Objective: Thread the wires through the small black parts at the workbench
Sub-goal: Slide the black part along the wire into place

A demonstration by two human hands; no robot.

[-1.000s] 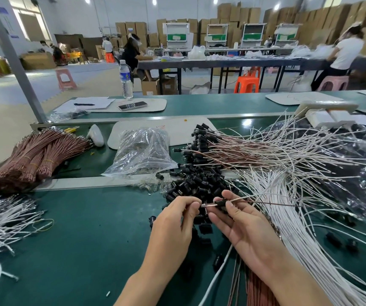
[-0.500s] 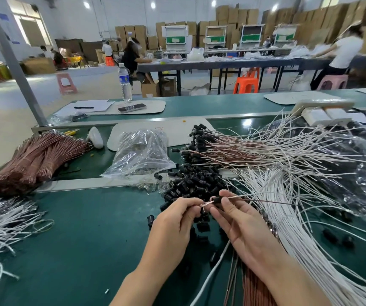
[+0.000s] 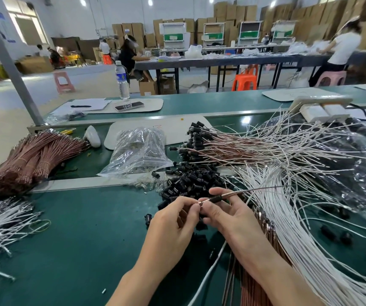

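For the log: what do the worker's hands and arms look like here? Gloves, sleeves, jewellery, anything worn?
Nothing worn shows. The left hand and right hand are bare: no gloves, finger cots or rings. The left forearm and right forearm are bare down to the picture's bottom edge, with no sleeve, watch or wrist strap in view. The nails look short and unpainted.

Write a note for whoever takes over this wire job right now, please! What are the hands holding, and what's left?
Left hand: pinches the metal tip of one wire.
Right hand: holds the small black part, which is already on that wire.
The loose black parts are piled just beyond the hands. The finished wires, with parts on, lie behind the pile.
Probably left: settle this part in place, then thread the white wires on the right and the brown bundles far left.
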